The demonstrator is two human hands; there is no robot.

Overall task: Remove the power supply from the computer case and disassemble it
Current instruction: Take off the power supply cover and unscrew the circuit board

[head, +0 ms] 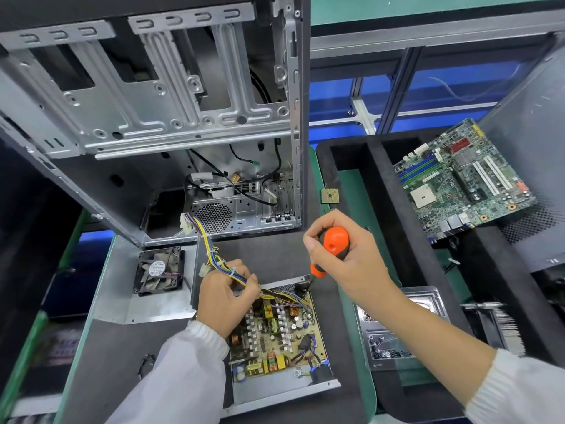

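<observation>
Looking down at a dark work surface [275,258], a person takes apart a power supply [281,335] that lies out of the computer case [153,117], just in front of it, its lid off and its circuit board showing. The left hand [226,298] grips the bundle of wires [214,258] at the board's far left corner, lifting them aside. The right hand [345,261] is wrapped around an orange-handled screwdriver [328,249], its tip down at the board's far right corner, probably on a screw, though the tip is too small to be sure. If the tip slips, it could gouge nearby parts; pulling hard on the wires could strain their joints. A fan [159,275] sits on the removed lid to the left, a motherboard [461,182] at far right
</observation>
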